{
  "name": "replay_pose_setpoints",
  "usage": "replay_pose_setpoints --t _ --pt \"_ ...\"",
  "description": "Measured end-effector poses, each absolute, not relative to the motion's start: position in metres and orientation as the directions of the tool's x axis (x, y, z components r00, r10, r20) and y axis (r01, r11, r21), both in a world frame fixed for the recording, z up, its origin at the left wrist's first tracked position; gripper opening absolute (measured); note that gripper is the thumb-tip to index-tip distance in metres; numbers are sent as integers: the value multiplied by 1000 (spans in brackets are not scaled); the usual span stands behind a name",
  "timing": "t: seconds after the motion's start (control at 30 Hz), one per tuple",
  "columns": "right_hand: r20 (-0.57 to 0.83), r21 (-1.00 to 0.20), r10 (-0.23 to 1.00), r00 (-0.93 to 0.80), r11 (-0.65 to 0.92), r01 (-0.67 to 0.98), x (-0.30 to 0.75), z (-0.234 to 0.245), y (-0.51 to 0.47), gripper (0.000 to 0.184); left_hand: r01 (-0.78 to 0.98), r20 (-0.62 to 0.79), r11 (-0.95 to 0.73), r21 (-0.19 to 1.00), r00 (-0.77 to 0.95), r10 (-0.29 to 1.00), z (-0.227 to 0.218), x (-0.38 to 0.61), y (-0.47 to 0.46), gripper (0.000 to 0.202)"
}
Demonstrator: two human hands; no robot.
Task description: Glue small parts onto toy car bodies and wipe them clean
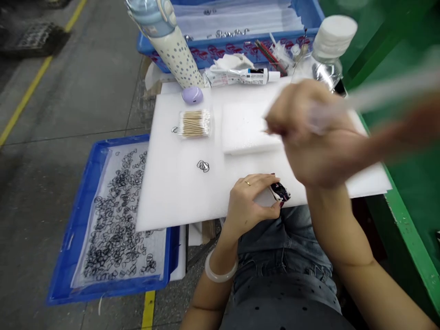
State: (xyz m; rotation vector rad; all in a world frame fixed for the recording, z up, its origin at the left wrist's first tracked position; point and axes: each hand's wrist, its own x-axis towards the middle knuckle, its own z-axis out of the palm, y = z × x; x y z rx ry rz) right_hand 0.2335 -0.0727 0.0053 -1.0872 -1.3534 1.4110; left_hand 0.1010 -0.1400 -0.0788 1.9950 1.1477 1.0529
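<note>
My left hand is low over the front edge of the white foam board. Its thumb and fingers pinch a small glossy black piece with silvery edges, whose kind I cannot make out. Closer to the camera, my right hand is raised over the board's right side, smeared by motion. Its fingers are curled round a pale, translucent stick-like thing, also blurred. Several thin black rings lie on the board left of my hands. Behind them is a pack of cotton swabs.
A blue tray of thin black loops stands at left. A white foam block and a purple oval case lie on the board. Behind are a dotted bottle, a tube, a clear white-capped bottle and a blue bin.
</note>
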Motion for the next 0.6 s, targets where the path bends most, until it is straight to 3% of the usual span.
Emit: replay_pose_setpoints --t 0.17,0.27,0.33,0.37,0.43,0.5,0.6 --pt "288 -943 932 -222 316 102 221 -7 -49 49 427 356 -498 755 371 858 -81 97 -142 44" --pt "538 -827 843 -7 529 190 263 -10 -73 35 459 335 -518 722 423 842 -81 96 -143 46" --pt "602 -781 772 204 514 356 304 -9 -76 24 465 335 -542 700 455 825 -82 95 -143 47" --pt "591 -776 754 287 435 457 322 -9 -70 20 467 336 -550 692 465 819 -82 94 -142 48" --pt "464 -716 820 337 122 688 351 -10 -45 13 474 326 -553 686 480 815 -82 93 -141 48" --pt "239 -528 932 272 -110 842 365 -14 -13 11 482 304 -543 688 488 818 -82 93 -141 49" --pt "35 -399 982 185 -156 904 364 -24 27 17 488 288 -531 693 489 824 -82 93 -141 49"
